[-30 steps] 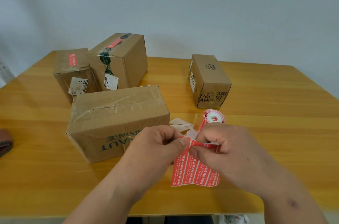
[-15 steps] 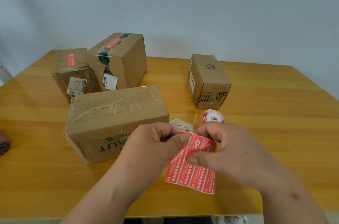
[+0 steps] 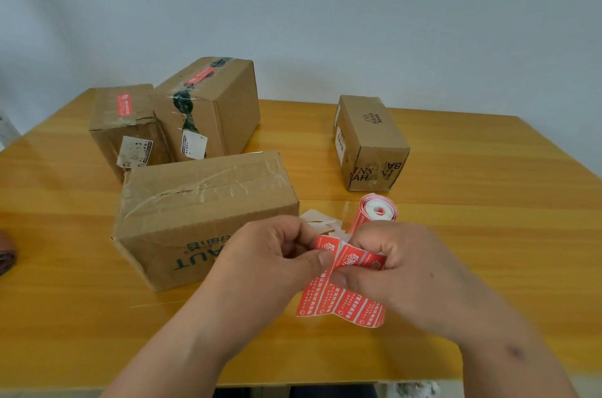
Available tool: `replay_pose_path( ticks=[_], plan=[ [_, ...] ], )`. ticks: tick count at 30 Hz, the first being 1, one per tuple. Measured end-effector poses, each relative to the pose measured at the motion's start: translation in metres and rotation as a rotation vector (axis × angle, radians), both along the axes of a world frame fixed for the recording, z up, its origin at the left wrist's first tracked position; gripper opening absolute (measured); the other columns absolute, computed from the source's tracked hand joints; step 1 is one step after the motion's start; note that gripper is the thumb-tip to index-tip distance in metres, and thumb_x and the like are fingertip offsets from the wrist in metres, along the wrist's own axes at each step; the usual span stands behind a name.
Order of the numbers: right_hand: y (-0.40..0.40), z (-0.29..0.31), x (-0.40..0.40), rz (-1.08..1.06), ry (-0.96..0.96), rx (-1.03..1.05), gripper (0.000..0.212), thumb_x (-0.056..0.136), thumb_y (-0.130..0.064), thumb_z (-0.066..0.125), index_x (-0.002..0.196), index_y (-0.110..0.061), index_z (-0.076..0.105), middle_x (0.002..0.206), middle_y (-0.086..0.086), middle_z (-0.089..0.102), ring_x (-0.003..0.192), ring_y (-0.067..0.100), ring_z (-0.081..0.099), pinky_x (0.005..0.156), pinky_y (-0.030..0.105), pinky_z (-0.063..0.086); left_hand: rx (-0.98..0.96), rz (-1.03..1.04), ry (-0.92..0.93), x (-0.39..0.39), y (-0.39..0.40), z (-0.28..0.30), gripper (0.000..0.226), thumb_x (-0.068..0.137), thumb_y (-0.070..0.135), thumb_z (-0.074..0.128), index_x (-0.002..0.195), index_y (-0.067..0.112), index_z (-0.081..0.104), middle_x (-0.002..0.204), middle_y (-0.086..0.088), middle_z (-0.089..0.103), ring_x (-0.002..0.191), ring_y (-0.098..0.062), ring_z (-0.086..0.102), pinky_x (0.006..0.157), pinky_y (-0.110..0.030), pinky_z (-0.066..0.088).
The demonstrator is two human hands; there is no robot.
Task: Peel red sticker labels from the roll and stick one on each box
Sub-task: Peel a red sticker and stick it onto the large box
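Note:
Both hands hold a strip of red sticker labels point(image 3: 342, 303) above the table's near edge. My left hand point(image 3: 277, 254) pinches the top of the leftmost label, which stands a little apart from the strip. My right hand point(image 3: 400, 264) grips the rest of the strip, which runs back to the red roll point(image 3: 379, 210) behind it. The large box point(image 3: 202, 212) lying nearest shows no red label. Two boxes at the back left, a small one point(image 3: 125, 124) and a taller one point(image 3: 208, 104), each carry a red label on top. A small printed box point(image 3: 369, 140) stands at the right.
White backing scraps point(image 3: 321, 220) lie between the large box and the roll. A dark red-brown object point(image 3: 6, 251) pokes in at the left edge. The yellow wooden table point(image 3: 488, 218) ends close to me, and a pale wall rises behind it.
The label strip has tilted and shifted slightly. My left thumb and finger have drawn the leftmost label's top edge away from the strip my right hand holds.

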State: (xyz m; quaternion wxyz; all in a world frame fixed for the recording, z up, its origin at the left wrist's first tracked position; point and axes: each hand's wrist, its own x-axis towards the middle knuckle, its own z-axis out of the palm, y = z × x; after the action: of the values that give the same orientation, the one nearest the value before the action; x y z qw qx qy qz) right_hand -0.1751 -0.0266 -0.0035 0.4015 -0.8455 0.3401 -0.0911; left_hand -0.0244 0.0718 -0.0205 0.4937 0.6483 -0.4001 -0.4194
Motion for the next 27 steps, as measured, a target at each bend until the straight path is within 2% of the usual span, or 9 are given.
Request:
replay_pose_path(
  ticks=[2, 7, 11, 13, 15, 19, 23, 25, 27],
  plan=[
    [0.000, 0.000, 0.000, 0.000, 0.002, -0.041, 0.026, 0.077, -0.035, 0.075, 0.069, -0.015, 0.060, 0.077, -0.004, 0.067, 0.064, 0.009, 0.067, 0.054, 0.027, 0.054, -0.005, 0.007, 0.006, 0.000, -0.001, -0.001, 0.012, 0.086, 0.026, 0.068, 0.080, 0.016, 0.070, 0.077, -0.004, 0.075, 0.071, -0.014, 0.072, 0.064, -0.020, 0.053],
    [0.002, 0.000, 0.001, 0.020, -0.025, -0.141, 0.032, 0.077, -0.035, 0.075, 0.066, -0.011, 0.057, 0.073, -0.002, 0.064, 0.063, 0.014, 0.063, 0.058, 0.041, 0.052, -0.009, 0.011, 0.037, -0.001, 0.000, -0.002, 0.014, 0.087, 0.025, 0.067, 0.080, 0.012, 0.068, 0.076, -0.004, 0.075, 0.070, -0.014, 0.072, 0.064, -0.019, 0.054],
    [0.002, -0.001, 0.001, 0.028, -0.046, -0.205, 0.037, 0.077, -0.034, 0.076, 0.063, -0.010, 0.052, 0.069, -0.001, 0.060, 0.061, 0.016, 0.059, 0.055, 0.041, 0.049, -0.008, 0.038, 0.071, -0.001, -0.001, -0.004, 0.016, 0.089, 0.023, 0.066, 0.081, 0.009, 0.067, 0.076, -0.006, 0.075, 0.072, -0.019, 0.072, 0.070, -0.028, 0.059],
    [0.003, 0.000, 0.000, 0.026, -0.033, -0.231, 0.036, 0.077, -0.036, 0.075, 0.065, -0.012, 0.052, 0.069, -0.003, 0.061, 0.061, 0.012, 0.059, 0.053, 0.033, 0.048, -0.002, 0.043, 0.095, -0.001, -0.001, -0.005, 0.015, 0.088, 0.022, 0.066, 0.083, 0.008, 0.068, 0.077, -0.006, 0.076, 0.074, -0.022, 0.073, 0.073, -0.032, 0.059],
    [0.003, 0.002, 0.000, 0.004, -0.011, -0.193, 0.030, 0.075, -0.039, 0.076, 0.067, -0.018, 0.056, 0.073, -0.005, 0.064, 0.065, 0.008, 0.063, 0.055, 0.028, 0.051, -0.001, 0.040, 0.125, -0.001, -0.001, -0.005, 0.014, 0.087, 0.024, 0.067, 0.086, 0.010, 0.071, 0.079, -0.005, 0.076, 0.074, -0.019, 0.073, 0.072, -0.029, 0.059],
    [0.002, 0.007, -0.001, -0.023, 0.021, 0.044, 0.016, 0.070, -0.036, 0.080, 0.076, -0.032, 0.065, 0.082, -0.014, 0.071, 0.073, 0.002, 0.069, 0.063, 0.022, 0.056, -0.014, 0.040, 0.121, -0.001, -0.001, -0.002, 0.013, 0.082, 0.027, 0.070, 0.090, 0.018, 0.075, 0.083, -0.002, 0.077, 0.078, -0.018, 0.074, 0.070, -0.027, 0.057],
    [0.003, 0.011, 0.000, -0.015, 0.067, 0.133, 0.011, 0.075, -0.032, 0.078, 0.079, -0.024, 0.071, 0.078, -0.008, 0.073, 0.069, 0.007, 0.070, 0.064, 0.026, 0.057, -0.034, 0.036, 0.098, -0.003, 0.001, 0.001, 0.019, 0.076, 0.033, 0.072, 0.092, 0.023, 0.074, 0.083, -0.003, 0.076, 0.077, -0.018, 0.074, 0.066, -0.026, 0.057],
    [0.002, 0.011, 0.000, -0.024, 0.072, 0.106, 0.014, 0.076, -0.034, 0.076, 0.078, -0.020, 0.071, 0.077, -0.003, 0.073, 0.066, 0.011, 0.070, 0.063, 0.031, 0.056, -0.027, 0.015, 0.064, -0.001, 0.002, 0.001, 0.024, 0.075, 0.036, 0.074, 0.097, 0.027, 0.071, 0.082, -0.003, 0.075, 0.076, -0.016, 0.074, 0.064, -0.024, 0.056],
    [0.002, 0.010, 0.001, -0.020, 0.070, 0.048, 0.017, 0.078, -0.034, 0.074, 0.078, -0.018, 0.070, 0.076, -0.001, 0.072, 0.064, 0.013, 0.069, 0.061, 0.034, 0.055, -0.026, -0.011, 0.050, 0.000, 0.003, 0.000, 0.021, 0.079, 0.029, 0.074, 0.099, 0.025, 0.070, 0.083, -0.004, 0.075, 0.075, -0.016, 0.073, 0.064, -0.023, 0.055]
  ],
)
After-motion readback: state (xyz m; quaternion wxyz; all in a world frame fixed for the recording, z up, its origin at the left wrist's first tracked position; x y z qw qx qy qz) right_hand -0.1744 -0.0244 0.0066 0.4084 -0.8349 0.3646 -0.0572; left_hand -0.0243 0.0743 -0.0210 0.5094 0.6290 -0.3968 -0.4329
